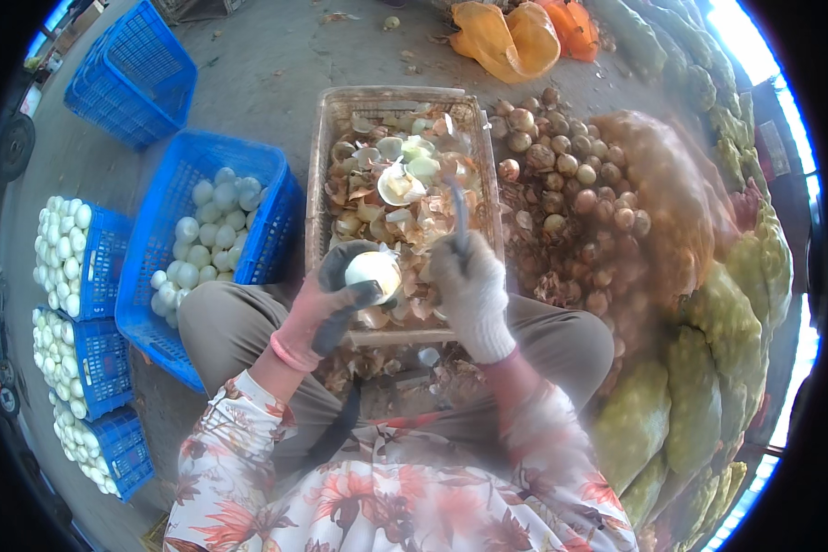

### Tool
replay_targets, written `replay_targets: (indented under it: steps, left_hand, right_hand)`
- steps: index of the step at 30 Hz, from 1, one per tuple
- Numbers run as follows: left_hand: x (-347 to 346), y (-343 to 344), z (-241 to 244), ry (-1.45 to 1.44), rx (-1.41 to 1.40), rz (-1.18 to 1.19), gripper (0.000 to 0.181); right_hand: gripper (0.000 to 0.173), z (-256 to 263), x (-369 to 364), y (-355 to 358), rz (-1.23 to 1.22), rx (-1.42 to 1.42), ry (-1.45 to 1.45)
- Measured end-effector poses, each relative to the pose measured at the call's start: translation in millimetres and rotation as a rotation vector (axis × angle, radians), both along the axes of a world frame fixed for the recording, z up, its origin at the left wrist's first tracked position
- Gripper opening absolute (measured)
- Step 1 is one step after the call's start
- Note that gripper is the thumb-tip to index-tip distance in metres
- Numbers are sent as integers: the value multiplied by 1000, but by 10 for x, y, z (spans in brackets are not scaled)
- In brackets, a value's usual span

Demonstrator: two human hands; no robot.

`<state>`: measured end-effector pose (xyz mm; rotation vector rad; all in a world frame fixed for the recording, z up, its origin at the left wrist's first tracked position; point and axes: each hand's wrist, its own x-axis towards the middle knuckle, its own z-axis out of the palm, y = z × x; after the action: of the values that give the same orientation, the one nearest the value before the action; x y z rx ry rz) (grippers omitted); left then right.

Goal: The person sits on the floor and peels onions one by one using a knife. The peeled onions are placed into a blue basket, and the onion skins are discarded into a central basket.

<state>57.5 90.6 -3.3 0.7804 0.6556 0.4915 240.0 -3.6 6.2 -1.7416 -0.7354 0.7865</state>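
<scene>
My left hand [341, 293], in a pink glove with dark grey fingers, grips a peeled white onion [374, 276] above the near left part of a crate. In my right hand [470, 290], gloved in white knit, is a knife [459, 210], its blurred blade pointing away from me. Beneath both hands, the worn plastic crate [312, 207] holds loose onion skins [369, 207] and cut onion pieces [401, 185]. A blue plastic crate [141, 276] of peeled onions [210, 234] stands to its left. Unpeeled onions [559, 162] lie heaped at its right.
Stacked empty blue crates [134, 76] stand at the back left. Blue crates filled with peeled onions [103, 369] line the far left. Filled mesh sacks [697, 393] pile up along the right, beside an orange net sack [662, 186]. An orange net bag [507, 41] lies on the floor ahead.
</scene>
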Motion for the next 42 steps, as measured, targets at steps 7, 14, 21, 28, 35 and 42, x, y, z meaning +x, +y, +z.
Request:
replay_targets:
  steps: [7,14,21,28,35,42]
  left_hand:
    - [-21,-3,-67,-47,-69,21,67]
    - [-43,-26,-134,27,13,-8,68]
    - [-41,-30,-115,26,-31,-60,65]
    - [-22,20,39,-207,-194,-98,63]
    - [-65,85,-32,-132,-139,47,61]
    - [-110,81,-144,-50,3,49,52]
  right_hand:
    - [44,185,-147,-146,378,33,-530]
    - [37,135,-166,-110,389,92,-577]
    - [20,89,-97,-94,343,53,-616]
    - [13,-46,44,-47,39,-37,27]
    - [25,133,-14,-253,445,112,-690]
    - [26,-4,-101,-266,512,-17,-863]
